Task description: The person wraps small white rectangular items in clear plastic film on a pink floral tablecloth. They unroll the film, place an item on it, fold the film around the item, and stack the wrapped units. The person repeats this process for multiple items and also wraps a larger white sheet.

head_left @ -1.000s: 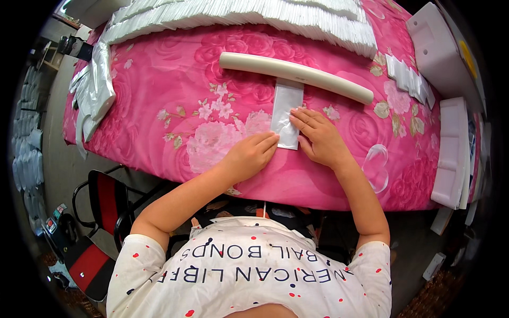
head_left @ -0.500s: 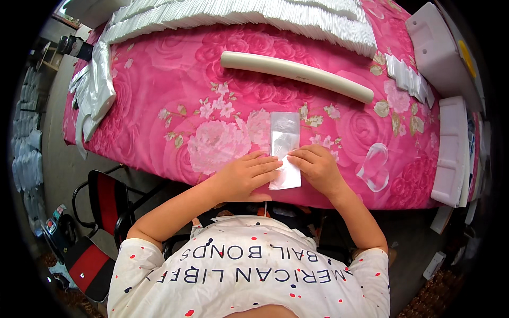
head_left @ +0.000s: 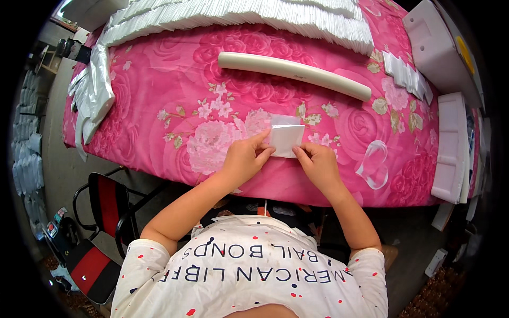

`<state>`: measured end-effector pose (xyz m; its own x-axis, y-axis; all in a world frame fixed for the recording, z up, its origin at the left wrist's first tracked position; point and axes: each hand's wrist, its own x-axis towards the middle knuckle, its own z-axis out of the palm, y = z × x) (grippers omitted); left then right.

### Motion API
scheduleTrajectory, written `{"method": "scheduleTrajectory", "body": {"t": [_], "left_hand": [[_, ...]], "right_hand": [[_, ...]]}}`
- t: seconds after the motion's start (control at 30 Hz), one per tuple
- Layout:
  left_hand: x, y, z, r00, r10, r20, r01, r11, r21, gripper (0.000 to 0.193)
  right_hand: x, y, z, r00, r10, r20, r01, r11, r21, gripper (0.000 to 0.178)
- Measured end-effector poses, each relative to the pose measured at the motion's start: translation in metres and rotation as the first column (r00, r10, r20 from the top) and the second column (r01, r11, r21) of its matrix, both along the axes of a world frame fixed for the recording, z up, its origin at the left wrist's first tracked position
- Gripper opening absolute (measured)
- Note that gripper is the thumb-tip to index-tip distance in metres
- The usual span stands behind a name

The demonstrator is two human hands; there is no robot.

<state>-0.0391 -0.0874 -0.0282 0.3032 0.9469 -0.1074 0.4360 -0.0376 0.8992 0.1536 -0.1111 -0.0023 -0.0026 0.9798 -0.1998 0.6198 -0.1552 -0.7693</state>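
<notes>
A white packet (head_left: 287, 141), folded over into a rough square, lies in front of me on the pink floral tablecloth (head_left: 207, 185). A strip of clear film (head_left: 284, 120) sticks out beyond its far edge. My left hand (head_left: 245, 159) is closed on its near left corner, thumb on top. At the near right corner, my right hand (head_left: 319, 163) pinches it between thumb and fingers. Past the packet lies a long cream tube (head_left: 294, 74), slightly slanted and apart from both hands.
Rows of stacked white packets (head_left: 238, 16) line the far edge. White plastic bags (head_left: 98, 90) hang over the left corner. A few small packets (head_left: 405, 74), a clear heart-shaped piece (head_left: 373, 164) and white foam boxes (head_left: 448, 148) are at right. A red-black chair (head_left: 108, 199) stands left.
The long packet's near half has been folded up and away from me, making it shorter. My hands have gone from lying flat on it to pinching its near corners.
</notes>
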Motion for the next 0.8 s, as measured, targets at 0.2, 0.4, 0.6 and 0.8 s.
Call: {"method": "scheduleTrajectory", "body": {"t": [0.2,0.4,0.6,0.8], "left_hand": [[0.003,0.015,0.013,0.995,-0.013,-0.094,-0.001,0.989,-0.146,0.057],[-0.001,0.01,0.014,0.988,-0.03,-0.153,0.07,0.963,0.262,0.054],[0.019,0.002,0.0,0.877,-0.246,-0.412,0.443,0.746,0.498,0.059],[0.034,0.004,-0.006,0.777,-0.196,-0.598,0.482,0.796,0.365,0.081]], "right_hand": [[0.004,0.02,-0.011,1.0,-0.018,0.006,0.019,0.981,-0.192,0.027],[0.002,0.03,-0.002,0.999,-0.042,0.016,0.045,0.948,-0.314,0.027],[0.001,0.032,0.001,0.998,-0.038,0.041,0.049,0.943,-0.329,0.027],[0.001,0.032,-0.005,0.998,-0.054,0.031,0.061,0.943,-0.327,0.027]]}}
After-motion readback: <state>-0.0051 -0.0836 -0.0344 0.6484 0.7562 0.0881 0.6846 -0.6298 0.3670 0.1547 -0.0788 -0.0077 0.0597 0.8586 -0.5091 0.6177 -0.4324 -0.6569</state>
